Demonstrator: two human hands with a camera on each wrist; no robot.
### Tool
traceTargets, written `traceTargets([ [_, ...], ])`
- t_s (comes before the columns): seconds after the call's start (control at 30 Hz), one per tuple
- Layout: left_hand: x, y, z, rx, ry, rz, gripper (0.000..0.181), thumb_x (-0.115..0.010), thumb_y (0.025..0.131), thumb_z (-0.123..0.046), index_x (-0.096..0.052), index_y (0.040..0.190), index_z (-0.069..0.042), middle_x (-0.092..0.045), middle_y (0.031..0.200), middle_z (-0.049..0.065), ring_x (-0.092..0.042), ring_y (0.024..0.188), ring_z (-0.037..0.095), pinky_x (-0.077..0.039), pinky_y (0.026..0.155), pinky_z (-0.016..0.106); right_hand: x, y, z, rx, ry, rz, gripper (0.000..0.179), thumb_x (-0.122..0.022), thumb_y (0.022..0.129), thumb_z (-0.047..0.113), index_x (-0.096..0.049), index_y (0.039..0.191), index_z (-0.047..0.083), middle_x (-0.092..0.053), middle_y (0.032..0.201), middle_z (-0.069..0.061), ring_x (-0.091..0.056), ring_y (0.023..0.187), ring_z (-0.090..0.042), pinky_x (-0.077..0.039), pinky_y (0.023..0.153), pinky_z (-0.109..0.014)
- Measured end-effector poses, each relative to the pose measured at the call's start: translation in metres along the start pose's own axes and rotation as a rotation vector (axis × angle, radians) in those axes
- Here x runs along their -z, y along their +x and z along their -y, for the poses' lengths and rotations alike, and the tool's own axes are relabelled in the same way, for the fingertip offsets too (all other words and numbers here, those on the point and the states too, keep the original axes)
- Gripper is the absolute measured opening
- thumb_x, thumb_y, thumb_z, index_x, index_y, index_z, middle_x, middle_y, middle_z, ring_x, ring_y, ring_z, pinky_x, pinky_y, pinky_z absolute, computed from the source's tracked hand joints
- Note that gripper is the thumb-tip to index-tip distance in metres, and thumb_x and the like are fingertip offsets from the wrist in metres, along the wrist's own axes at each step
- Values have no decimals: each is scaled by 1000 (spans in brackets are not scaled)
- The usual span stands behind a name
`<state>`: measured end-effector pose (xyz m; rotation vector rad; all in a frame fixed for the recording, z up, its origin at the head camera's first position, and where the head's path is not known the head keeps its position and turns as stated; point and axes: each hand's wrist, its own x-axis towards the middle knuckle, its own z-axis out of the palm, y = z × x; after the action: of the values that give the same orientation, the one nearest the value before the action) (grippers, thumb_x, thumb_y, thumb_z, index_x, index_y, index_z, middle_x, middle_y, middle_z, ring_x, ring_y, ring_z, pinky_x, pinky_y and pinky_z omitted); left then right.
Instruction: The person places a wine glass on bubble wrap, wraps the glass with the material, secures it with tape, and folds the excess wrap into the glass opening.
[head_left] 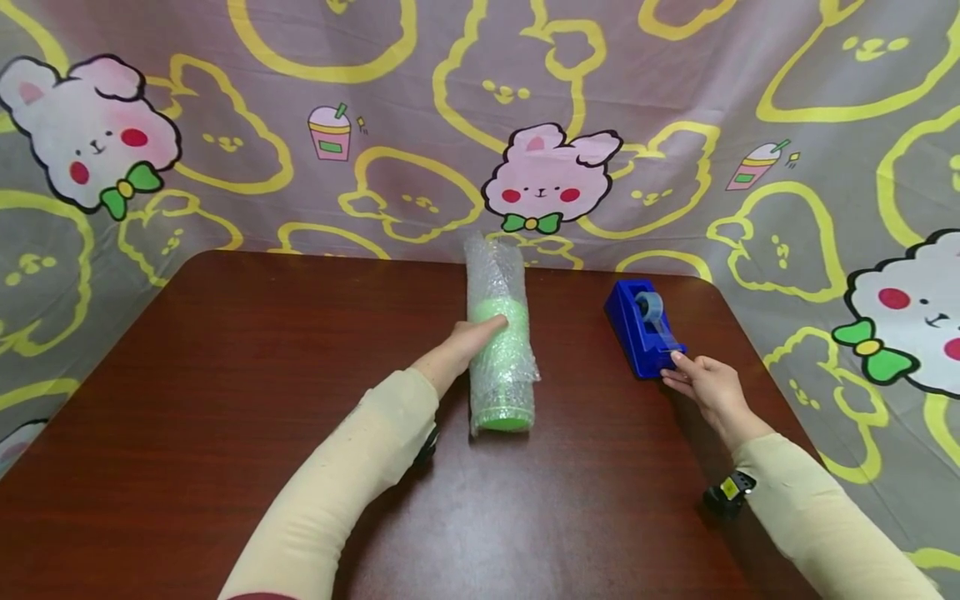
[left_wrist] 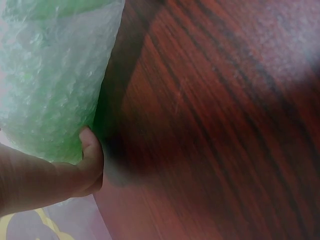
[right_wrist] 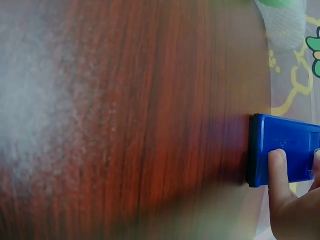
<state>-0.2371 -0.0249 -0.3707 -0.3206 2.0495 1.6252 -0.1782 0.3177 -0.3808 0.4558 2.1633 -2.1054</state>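
Observation:
A green cylinder rolled in clear bubble wrap (head_left: 501,367) lies lengthwise on the table, its green round end towards me. My left hand (head_left: 480,333) grips it from the left side, the thumb over the top. In the left wrist view the fingers of that hand (left_wrist: 87,165) curl against the wrap. To the right stands a blue tape dispenser (head_left: 633,329) with a roll of clear tape (head_left: 649,307). My right hand (head_left: 708,387) pinches the tape at the cutter end. One finger (right_wrist: 278,162) touches the dispenser's front face in the right wrist view.
The dark brown wooden table (head_left: 300,367) has rounded far corners. A cartoon-print cloth (head_left: 420,108) hangs behind it and at both sides. The far end of the bubble wrap reaches the table's back edge, near the cloth.

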Motion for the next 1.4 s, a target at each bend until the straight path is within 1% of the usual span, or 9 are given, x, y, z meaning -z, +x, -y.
traceTargets([
  [0.27, 0, 0, 0, 2, 12, 3, 94, -55, 83, -44, -3, 149, -1, -4, 157, 15, -19, 141, 32, -24, 114, 47, 0, 1, 1, -8, -138, -37, 45, -51, 96, 20, -39, 53, 13, -58, 79, 10, -66, 70, 2, -56, 71, -21],
  [0.63, -1, -3, 0, -3, -3, -7, 95, -55, 83, -43, -3, 148, 1, -7, 156, 16, -22, 140, 31, -26, 114, 43, 7, 3, 0, 48, -331, 7, 45, -49, 97, 27, -37, 56, 13, -61, 78, 15, -65, 75, 5, -56, 76, -23],
  [0.83, -1, -2, -1, 3, 0, -8, 96, -55, 83, -43, -1, 149, 1, -5, 157, 17, -20, 141, 32, -25, 114, 43, 9, 6, -1, 93, -368, 10, 45, -49, 97, 24, -35, 56, 12, -65, 74, 12, -67, 76, -1, -56, 74, -25],
  [0.9, -2, -1, -1, 0, 10, -17, 96, -55, 83, -42, 0, 149, 1, -4, 157, 17, -19, 141, 32, -24, 115, 43, 10, 7, -1, 108, -379, 1, 45, -50, 97, 23, -35, 55, 12, -68, 80, 6, -67, 74, 0, -57, 74, -27],
  [0.97, -2, 0, -1, -4, 17, -28, 97, -55, 82, -42, 1, 148, 2, -4, 157, 18, -18, 142, 32, -23, 115, 42, 9, 7, -2, 117, -408, -9, 45, -50, 97, 24, -36, 56, 12, -70, 93, -9, -65, 73, 4, -56, 76, -30],
  [1.13, -3, 1, 0, -2, 32, -35, 98, -55, 82, -42, 2, 148, 2, -2, 157, 18, -15, 143, 33, -20, 116, 42, 10, 8, -2, 122, -464, -21, 45, -48, 98, 27, -36, 57, 11, -50, 126, -35, -64, 73, 5, -54, 80, -36],
  [1.2, -3, 1, 0, 1, 35, -32, 98, -55, 83, -43, 2, 149, 1, -2, 157, 18, -15, 143, 33, -20, 116, 43, 10, 8, -1, 117, -468, -21, 45, -48, 97, 27, -36, 57, 11, -59, 113, -33, -64, 73, 5, -54, 80, -36],
  [1.27, -3, 1, 0, 4, 38, -30, 98, -55, 82, -43, 2, 149, 1, -1, 157, 17, -14, 143, 33, -20, 116, 43, 11, 8, -1, 112, -464, -18, 45, -49, 97, 27, -36, 57, 11, -68, 95, -20, -64, 73, 5, -55, 79, -35],
  [1.4, -3, 1, 0, 2, 35, -27, 97, -54, 83, -43, 2, 149, 1, -2, 157, 17, -15, 143, 32, -21, 116, 43, 12, 9, 0, 92, -465, -8, 45, -50, 97, 28, -36, 57, 12, -60, 69, 1, -64, 73, 5, -55, 79, -34],
])
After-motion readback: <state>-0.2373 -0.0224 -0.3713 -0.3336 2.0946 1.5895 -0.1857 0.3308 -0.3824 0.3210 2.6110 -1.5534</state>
